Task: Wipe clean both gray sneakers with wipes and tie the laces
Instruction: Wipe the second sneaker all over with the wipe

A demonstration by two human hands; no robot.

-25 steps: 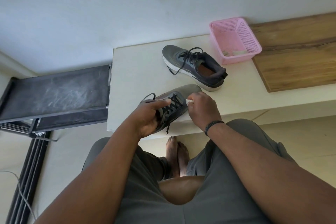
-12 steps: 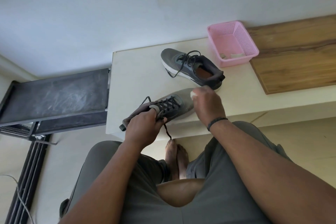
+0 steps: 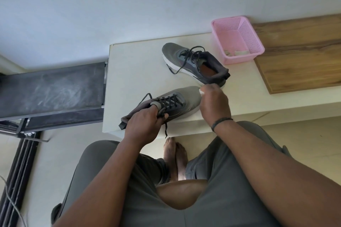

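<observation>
Near the front edge of the white table (image 3: 132, 72) lies a gray sneaker (image 3: 186, 98) with black laces, its toe pointing right. My left hand (image 3: 143, 125) grips it at the tongue and collar, and one lace end dangles below. At the toe, my right hand (image 3: 214, 105) holds a small white wipe (image 3: 201, 91) against the shoe. The second gray sneaker (image 3: 193, 62) stands farther back on its white sole, with loose laces and nothing touching it.
A pink mesh basket (image 3: 238, 40) with crumpled wipes inside stands at the back right, beside a wooden board (image 3: 302, 57). A dark bench (image 3: 51, 88) lies left of the table. My knees and bare feet (image 3: 175, 156) are below the table edge.
My right hand slid the wipe from the laces to the toe of the near sneaker. My left hand shifted back to the tongue and collar. The shoe now lies flatter.
</observation>
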